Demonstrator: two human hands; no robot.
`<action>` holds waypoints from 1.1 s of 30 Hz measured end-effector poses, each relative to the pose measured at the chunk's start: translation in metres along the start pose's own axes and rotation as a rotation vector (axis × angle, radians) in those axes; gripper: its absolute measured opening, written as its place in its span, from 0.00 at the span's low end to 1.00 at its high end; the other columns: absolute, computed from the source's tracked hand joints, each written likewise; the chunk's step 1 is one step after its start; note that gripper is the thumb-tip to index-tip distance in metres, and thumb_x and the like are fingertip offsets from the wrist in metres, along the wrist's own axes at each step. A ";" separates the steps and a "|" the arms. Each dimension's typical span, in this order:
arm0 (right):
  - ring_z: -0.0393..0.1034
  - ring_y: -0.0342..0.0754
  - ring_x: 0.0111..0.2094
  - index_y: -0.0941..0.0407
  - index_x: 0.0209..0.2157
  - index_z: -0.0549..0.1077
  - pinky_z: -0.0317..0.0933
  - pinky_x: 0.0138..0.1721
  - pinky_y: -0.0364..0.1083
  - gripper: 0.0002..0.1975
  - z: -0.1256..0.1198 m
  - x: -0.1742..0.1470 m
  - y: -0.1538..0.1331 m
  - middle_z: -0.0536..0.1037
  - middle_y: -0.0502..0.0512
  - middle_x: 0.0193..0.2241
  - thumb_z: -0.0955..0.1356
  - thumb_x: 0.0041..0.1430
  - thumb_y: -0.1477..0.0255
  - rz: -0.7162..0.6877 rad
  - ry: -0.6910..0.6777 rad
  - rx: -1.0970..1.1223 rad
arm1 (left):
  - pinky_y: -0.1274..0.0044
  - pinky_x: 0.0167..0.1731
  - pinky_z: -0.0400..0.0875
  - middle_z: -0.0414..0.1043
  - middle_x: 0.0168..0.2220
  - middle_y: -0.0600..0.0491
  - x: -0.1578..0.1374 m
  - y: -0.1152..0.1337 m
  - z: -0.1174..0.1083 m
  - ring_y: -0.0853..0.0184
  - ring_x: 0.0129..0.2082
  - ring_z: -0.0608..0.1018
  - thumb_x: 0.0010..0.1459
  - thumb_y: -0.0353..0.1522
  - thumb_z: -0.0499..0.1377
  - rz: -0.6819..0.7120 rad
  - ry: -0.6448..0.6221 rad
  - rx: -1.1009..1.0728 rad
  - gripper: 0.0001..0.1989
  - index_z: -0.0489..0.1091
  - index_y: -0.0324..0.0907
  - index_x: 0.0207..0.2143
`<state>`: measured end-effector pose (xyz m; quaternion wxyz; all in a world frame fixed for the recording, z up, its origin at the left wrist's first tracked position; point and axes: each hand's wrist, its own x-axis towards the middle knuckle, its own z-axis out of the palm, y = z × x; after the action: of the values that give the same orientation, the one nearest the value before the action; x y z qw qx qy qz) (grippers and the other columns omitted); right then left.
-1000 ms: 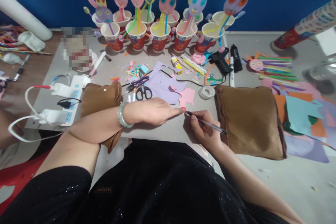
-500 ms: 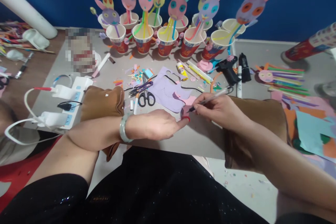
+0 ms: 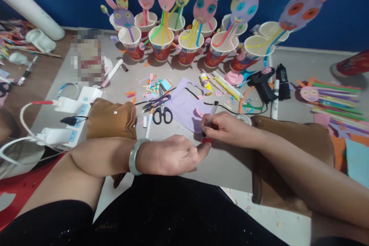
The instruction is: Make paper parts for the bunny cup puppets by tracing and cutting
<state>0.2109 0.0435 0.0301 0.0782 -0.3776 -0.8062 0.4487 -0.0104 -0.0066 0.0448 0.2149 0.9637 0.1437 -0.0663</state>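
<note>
My right hand (image 3: 223, 127) pinches a pen (image 3: 212, 114) with a clear barrel, held almost upright with its dark end on top. Its lower end meets a small red piece (image 3: 207, 140) at the fingertips of my left hand (image 3: 173, 156). The left fingers are curled, the index pointing at the red piece; what exactly it is stays partly hidden. A green bangle (image 3: 134, 157) circles my left wrist. Just beyond the hands lies cut lilac paper (image 3: 184, 105), with scissors (image 3: 163, 115) and thread snips (image 3: 156, 102) beside it.
Paper cups (image 3: 161, 48) holding straw-and-paper rabbit figures line the back wall. A glue gun (image 3: 263, 86), markers and a glue stick (image 3: 206, 83) lie at mid-table. Brown cushions (image 3: 112, 119) flank my arms. A power strip (image 3: 86, 103) with cables stands left; straws (image 3: 337, 94) lie right.
The pen has swung from slanting to nearly upright, and my right hand has come left to the left fingertips. The view has shifted a little, so the table things appear displaced.
</note>
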 end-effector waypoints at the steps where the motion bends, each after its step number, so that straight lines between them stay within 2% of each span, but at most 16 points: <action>1: 0.61 0.42 0.20 0.54 0.28 0.71 0.55 0.25 0.43 0.08 0.001 0.001 0.001 0.70 0.46 0.19 0.63 0.60 0.70 -0.004 -0.008 -0.001 | 0.73 0.23 0.60 0.76 0.25 0.52 0.000 0.000 -0.001 0.65 0.23 0.77 0.69 0.34 0.55 0.000 -0.002 -0.002 0.30 0.53 0.23 0.65; 9: 0.63 0.43 0.21 0.54 0.28 0.71 0.54 0.26 0.43 0.09 0.002 0.004 0.004 0.71 0.47 0.20 0.63 0.60 0.70 -0.013 -0.052 -0.037 | 0.73 0.20 0.59 0.74 0.23 0.53 0.003 0.002 -0.003 0.63 0.21 0.76 0.66 0.33 0.58 -0.035 -0.019 0.017 0.31 0.54 0.24 0.65; 18: 0.63 0.43 0.22 0.54 0.28 0.70 0.56 0.27 0.43 0.08 0.004 0.004 0.007 0.72 0.47 0.20 0.63 0.61 0.69 0.008 -0.029 -0.040 | 0.72 0.22 0.60 0.76 0.26 0.52 0.000 0.000 -0.004 0.64 0.23 0.77 0.69 0.30 0.52 -0.004 -0.036 0.009 0.29 0.52 0.22 0.66; 24: 0.65 0.43 0.21 0.53 0.28 0.70 0.57 0.25 0.43 0.08 0.004 -0.003 0.015 0.73 0.46 0.20 0.64 0.60 0.68 0.070 0.052 0.011 | 0.70 0.21 0.59 0.76 0.24 0.53 0.000 -0.003 0.002 0.62 0.23 0.77 0.68 0.30 0.52 -0.002 -0.045 0.003 0.33 0.46 0.21 0.69; 29: 0.72 0.46 0.26 0.53 0.28 0.73 0.64 0.29 0.44 0.13 0.010 -0.015 0.015 0.78 0.50 0.25 0.63 0.64 0.64 0.119 0.166 0.096 | 0.71 0.23 0.61 0.78 0.28 0.50 0.001 -0.001 -0.007 0.62 0.26 0.79 0.68 0.31 0.53 -0.021 -0.117 -0.017 0.34 0.45 0.22 0.69; 33: 0.73 0.45 0.27 0.53 0.28 0.73 0.66 0.31 0.44 0.13 0.017 -0.026 0.007 0.79 0.50 0.26 0.64 0.63 0.64 0.189 0.264 0.154 | 0.72 0.24 0.61 0.80 0.32 0.48 0.002 0.000 -0.013 0.62 0.30 0.80 0.69 0.32 0.53 -0.037 -0.167 -0.009 0.36 0.42 0.22 0.70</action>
<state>0.2252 0.0166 0.0196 0.1692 -0.5003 -0.7131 0.4611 -0.0075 -0.0006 0.0557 0.2290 0.9511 0.1436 -0.1495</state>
